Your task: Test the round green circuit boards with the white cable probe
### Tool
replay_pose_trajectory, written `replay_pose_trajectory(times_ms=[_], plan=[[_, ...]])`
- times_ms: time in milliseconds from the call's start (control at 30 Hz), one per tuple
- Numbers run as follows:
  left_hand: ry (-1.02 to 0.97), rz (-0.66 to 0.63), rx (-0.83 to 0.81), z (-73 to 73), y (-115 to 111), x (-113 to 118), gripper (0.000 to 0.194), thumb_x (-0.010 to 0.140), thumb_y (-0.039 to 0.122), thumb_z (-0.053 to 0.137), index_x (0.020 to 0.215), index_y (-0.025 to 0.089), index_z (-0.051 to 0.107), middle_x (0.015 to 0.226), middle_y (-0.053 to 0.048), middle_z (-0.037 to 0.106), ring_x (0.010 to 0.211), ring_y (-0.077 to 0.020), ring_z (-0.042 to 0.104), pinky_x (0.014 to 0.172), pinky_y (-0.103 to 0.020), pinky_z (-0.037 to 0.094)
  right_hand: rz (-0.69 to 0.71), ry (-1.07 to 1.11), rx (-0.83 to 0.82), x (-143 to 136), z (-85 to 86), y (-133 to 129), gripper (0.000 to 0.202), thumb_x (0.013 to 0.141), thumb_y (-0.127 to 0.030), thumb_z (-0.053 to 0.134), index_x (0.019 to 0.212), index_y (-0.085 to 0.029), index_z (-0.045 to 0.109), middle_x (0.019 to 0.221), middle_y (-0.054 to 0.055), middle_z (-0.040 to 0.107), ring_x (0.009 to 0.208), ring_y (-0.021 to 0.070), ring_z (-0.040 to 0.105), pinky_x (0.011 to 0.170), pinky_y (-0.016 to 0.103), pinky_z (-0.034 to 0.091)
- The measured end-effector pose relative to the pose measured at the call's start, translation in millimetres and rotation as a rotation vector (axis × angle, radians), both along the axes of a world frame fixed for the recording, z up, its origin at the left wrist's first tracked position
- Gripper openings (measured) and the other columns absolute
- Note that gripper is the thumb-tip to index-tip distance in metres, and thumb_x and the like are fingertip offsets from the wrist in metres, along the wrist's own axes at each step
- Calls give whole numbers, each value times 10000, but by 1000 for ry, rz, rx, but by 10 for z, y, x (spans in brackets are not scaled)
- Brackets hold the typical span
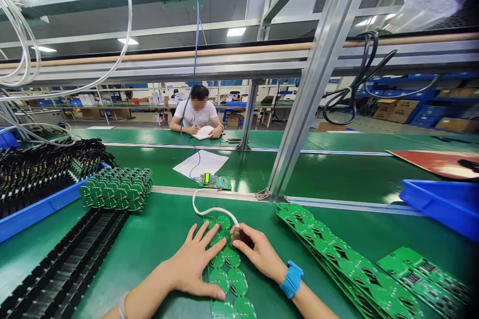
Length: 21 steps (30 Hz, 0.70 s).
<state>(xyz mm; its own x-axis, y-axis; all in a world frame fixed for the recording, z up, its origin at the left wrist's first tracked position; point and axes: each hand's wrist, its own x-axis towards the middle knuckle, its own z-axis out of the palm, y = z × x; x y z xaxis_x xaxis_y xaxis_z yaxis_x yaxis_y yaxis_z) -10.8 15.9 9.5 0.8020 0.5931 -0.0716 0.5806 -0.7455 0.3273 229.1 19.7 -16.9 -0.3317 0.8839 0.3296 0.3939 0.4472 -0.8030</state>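
Note:
My left hand lies with fingers spread across a strip of round green circuit boards on the green bench. My right hand pinches a brownish, tape-like fitting at the end of a white cable. That fitting is upright over the strip's right side; whether its tip touches a board cannot be made out. Away from me, the cable runs to a small circuit board with a lit yellow-green display. A blue band is around my right wrist.
Stacked green board panels and rectangular boards lie on the right, near a blue bin. Leftward are a board stack, black slotted racks and a filled blue tray. A metal post rises ahead; a person sits beyond.

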Motion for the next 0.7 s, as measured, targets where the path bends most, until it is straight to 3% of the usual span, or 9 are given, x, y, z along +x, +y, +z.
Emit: replay_pose_trajectory(times_ms=[233, 700], plan=[[-14, -9, -6, 17, 1, 1, 1051, 754, 813, 538, 1551, 295, 91, 1603, -56, 101, 1436, -462, 17, 1091, -726, 37, 2, 8, -5, 6, -15, -2, 173, 902, -350, 555, 957, -192, 601, 802, 21, 628, 711, 186, 543, 685, 279, 445], [6, -26, 32, -34, 14, -4, 1073, 752, 834, 512, 1553, 286, 55, 1604, -71, 61, 1435, -463, 4, 1097, -712, 32, -13, 18, -4, 4, -7, -4, 219, 889, -348, 564, 1028, -186, 611, 807, 24, 651, 698, 183, 561, 671, 284, 462]])
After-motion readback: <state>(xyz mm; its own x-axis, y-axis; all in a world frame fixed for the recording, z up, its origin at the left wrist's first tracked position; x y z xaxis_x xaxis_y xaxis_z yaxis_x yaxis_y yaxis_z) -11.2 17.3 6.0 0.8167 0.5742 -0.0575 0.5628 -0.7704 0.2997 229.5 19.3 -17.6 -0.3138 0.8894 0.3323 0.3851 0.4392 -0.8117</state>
